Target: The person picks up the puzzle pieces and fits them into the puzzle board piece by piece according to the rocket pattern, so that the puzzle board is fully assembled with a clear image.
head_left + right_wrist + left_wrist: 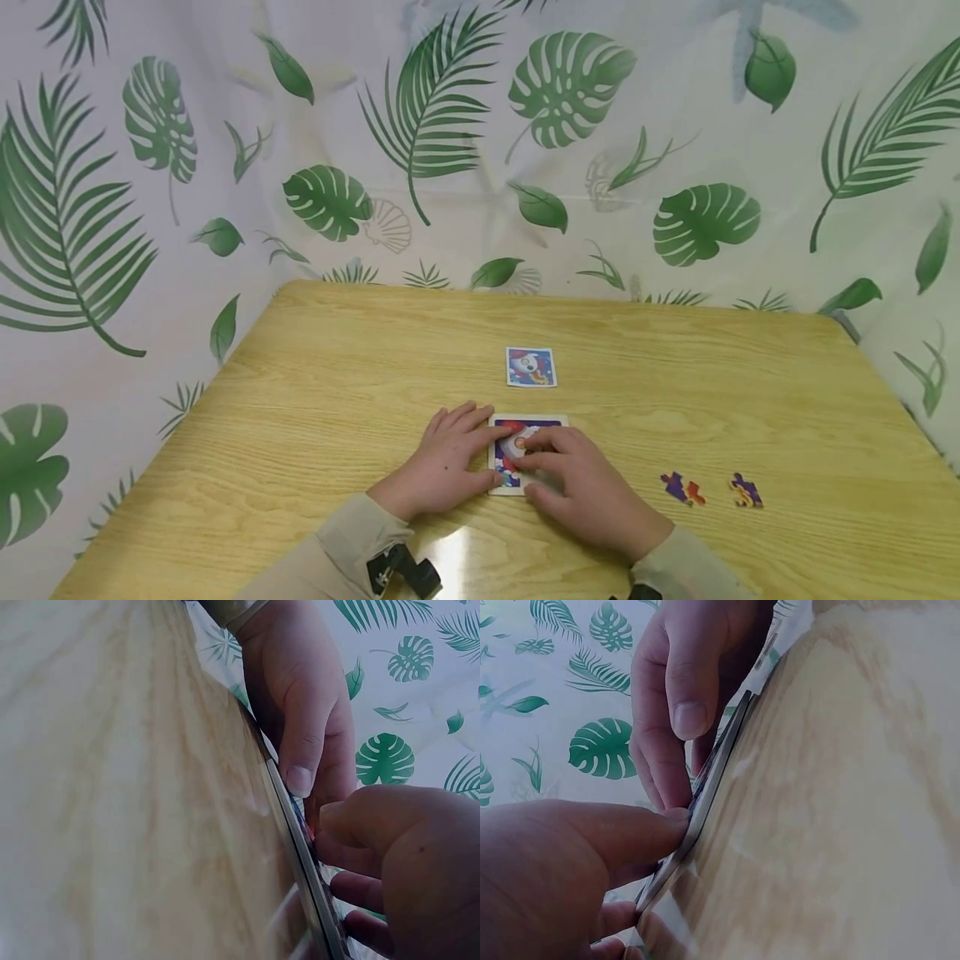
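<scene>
A small square puzzle board (pixel 525 427) with a colourful cartoon picture lies flat on the wooden table (pixel 337 375), near its front. My left hand (pixel 457 454) rests on the board's left side, fingers straight, thumb against its near edge. My right hand (pixel 570 475) lies over the right half, fingertips pressing on the picture. The left wrist view shows the thin board edge (pixel 712 780), my left thumb (pixel 630 832) on it and the right hand's fingers (pixel 682 690) beyond. The right wrist view shows the board edge (pixel 296 825), my right hand (pixel 405 855) and my left hand (pixel 300 712).
A small picture card (pixel 531 367) lies just behind the board. Two loose puzzle pieces (pixel 682 488) (pixel 746 491) lie to the right of my right hand. A leaf-print curtain (pixel 480 142) closes off the table's back and sides.
</scene>
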The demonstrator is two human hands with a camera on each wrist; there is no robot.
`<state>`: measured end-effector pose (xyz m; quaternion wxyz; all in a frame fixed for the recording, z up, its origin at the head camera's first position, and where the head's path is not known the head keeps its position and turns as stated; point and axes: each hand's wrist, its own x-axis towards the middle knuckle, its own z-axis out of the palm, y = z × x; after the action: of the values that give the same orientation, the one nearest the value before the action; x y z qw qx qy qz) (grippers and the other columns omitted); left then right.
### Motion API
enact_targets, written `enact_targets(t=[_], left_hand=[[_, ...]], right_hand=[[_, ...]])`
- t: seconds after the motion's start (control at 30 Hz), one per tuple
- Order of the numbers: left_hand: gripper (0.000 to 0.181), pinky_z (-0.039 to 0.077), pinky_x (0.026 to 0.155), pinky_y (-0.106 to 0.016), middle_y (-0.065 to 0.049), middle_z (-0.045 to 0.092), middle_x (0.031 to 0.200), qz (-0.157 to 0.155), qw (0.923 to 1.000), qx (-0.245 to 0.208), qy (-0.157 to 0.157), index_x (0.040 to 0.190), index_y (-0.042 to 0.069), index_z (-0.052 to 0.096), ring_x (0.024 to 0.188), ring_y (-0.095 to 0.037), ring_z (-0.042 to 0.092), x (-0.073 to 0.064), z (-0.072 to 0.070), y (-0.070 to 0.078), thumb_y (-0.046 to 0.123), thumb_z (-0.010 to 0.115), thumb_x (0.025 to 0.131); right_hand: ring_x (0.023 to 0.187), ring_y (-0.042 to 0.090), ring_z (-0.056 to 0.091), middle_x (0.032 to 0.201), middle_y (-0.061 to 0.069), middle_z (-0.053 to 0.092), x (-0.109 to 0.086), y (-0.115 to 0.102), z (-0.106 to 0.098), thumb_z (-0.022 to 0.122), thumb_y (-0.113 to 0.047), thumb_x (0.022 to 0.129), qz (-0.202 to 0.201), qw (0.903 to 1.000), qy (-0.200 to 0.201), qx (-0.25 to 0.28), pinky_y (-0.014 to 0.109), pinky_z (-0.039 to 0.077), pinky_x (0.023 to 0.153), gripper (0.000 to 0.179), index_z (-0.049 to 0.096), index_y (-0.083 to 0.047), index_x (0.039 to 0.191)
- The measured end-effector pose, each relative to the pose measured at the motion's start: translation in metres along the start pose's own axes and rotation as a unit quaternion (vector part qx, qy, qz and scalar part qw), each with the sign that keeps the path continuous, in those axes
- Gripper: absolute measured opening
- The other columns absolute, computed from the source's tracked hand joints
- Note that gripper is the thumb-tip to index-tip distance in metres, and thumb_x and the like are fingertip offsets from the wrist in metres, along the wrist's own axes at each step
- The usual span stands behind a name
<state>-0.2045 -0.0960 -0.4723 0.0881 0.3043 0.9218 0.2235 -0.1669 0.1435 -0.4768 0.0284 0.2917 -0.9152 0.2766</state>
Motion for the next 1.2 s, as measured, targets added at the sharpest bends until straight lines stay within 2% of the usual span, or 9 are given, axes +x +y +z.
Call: enact_targets(t=[0.27, 0.5, 0.63, 0.9, 1.07, 1.2], left_hand=[[0.061, 0.006, 0.12, -0.059, -0.007, 0.031, 0.163, 0.0, 1.0, -0.001, 0.0, 0.153, 0.03, 0.047, 0.153, -0.031, 0.016, -0.001, -0.003, -0.001, 0.044, 0.066, 0.096], [0.061, 0.006, 0.121, -0.057, -0.006, 0.031, 0.163, -0.002, 1.0, 0.003, -0.003, 0.152, 0.025, 0.049, 0.153, -0.029, 0.016, -0.001, -0.004, -0.001, 0.044, 0.065, 0.096], [0.061, 0.005, 0.121, -0.056, -0.006, 0.031, 0.164, -0.003, 1.0, 0.004, -0.004, 0.152, 0.025, 0.049, 0.153, -0.029, 0.015, -0.002, -0.005, -0.001, 0.044, 0.065, 0.096], [0.064, 0.007, 0.12, -0.057, -0.007, 0.03, 0.164, 0.001, 0.9999, 0.009, -0.005, 0.154, 0.025, 0.046, 0.153, -0.03, 0.015, -0.002, -0.004, -0.002, 0.045, 0.064, 0.096], [0.067, 0.006, 0.121, -0.056, -0.006, 0.029, 0.164, 0.001, 0.9999, 0.01, -0.004, 0.156, 0.029, 0.042, 0.153, -0.03, 0.015, 0.0, -0.002, -0.001, 0.045, 0.065, 0.095], [0.067, 0.006, 0.121, -0.055, -0.006, 0.029, 0.164, -0.004, 0.9998, 0.018, -0.004, 0.154, 0.027, 0.045, 0.153, -0.029, 0.015, 0.001, 0.0, -0.001, 0.046, 0.066, 0.093]], right_hand=[[0.128, 0.02, 0.048, 0.134, -0.005, 0.057, 0.003, 0.0, -0.004, 0.069, -0.026, 0.096, -0.007, 0.9998, -0.019, -0.001, 0.052, 0.04, 0.107, 0.03, 0.074, -0.02, 0.125], [0.127, 0.02, 0.048, 0.133, -0.005, 0.057, 0.003, 0.004, -0.004, 0.07, -0.026, 0.096, -0.015, 0.9996, -0.023, 0.003, 0.053, 0.04, 0.106, 0.026, 0.076, -0.029, 0.121], [0.126, 0.02, 0.048, 0.133, -0.006, 0.057, 0.005, 0.004, -0.004, 0.07, -0.027, 0.096, -0.012, 0.9995, -0.027, 0.01, 0.053, 0.039, 0.106, 0.027, 0.076, -0.029, 0.122], [0.132, 0.025, 0.044, 0.137, -0.002, 0.055, 0.004, 0.002, -0.012, 0.069, -0.026, 0.096, 0.018, 0.9979, -0.044, 0.044, 0.056, 0.037, 0.109, 0.026, 0.076, -0.021, 0.121], [0.14, 0.028, 0.037, 0.142, -0.001, 0.052, -0.007, 0.015, -0.026, 0.07, -0.028, 0.096, 0.056, 0.9971, -0.034, 0.038, 0.059, 0.034, 0.111, 0.023, 0.075, -0.027, 0.119], [0.143, 0.032, 0.032, 0.145, 0.003, 0.05, -0.021, 0.029, -0.042, 0.071, -0.028, 0.096, 0.074, 0.9967, -0.022, 0.027, 0.062, 0.033, 0.111, 0.027, 0.073, -0.025, 0.122]])
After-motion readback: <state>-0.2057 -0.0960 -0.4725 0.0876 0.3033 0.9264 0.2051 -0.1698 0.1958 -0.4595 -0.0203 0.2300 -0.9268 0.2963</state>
